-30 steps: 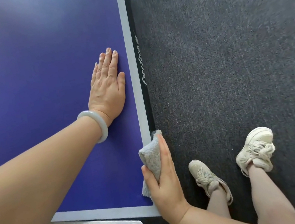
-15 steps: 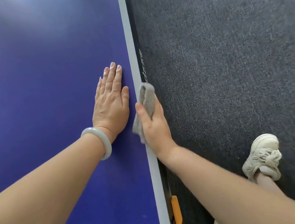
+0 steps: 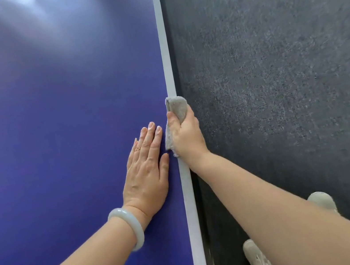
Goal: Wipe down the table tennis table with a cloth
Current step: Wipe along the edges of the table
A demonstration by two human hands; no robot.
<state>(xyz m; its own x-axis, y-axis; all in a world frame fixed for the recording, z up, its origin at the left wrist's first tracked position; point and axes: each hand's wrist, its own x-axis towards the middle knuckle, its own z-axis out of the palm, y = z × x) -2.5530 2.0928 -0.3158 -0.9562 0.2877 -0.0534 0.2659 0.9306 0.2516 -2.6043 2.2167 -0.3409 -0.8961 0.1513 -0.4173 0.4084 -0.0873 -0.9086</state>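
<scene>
A: Which step is this?
B: Wiping the side of the blue table [image 3: 56, 153], it seems. The left hand [image 3: 147, 174] lies flat and open on top. The right hand [image 3: 187, 137] grips the folded cloth [image 3: 178, 108] on the white edge [image 3: 164, 52].
A: And next?
B: Probably a slide along this edge, with steady pressure.

Cut off at top, left and bottom edges: table [image 3: 56, 153]. Washed out by blurred glare toward top left.
Hidden under right hand [image 3: 188, 138]: middle of cloth [image 3: 176, 107]. Fingertips out of sight over table's side.
Partly covered by right forearm [image 3: 276, 208]: far shoe [image 3: 323, 201], near shoe [image 3: 257, 260]; latter cropped at bottom.
</scene>
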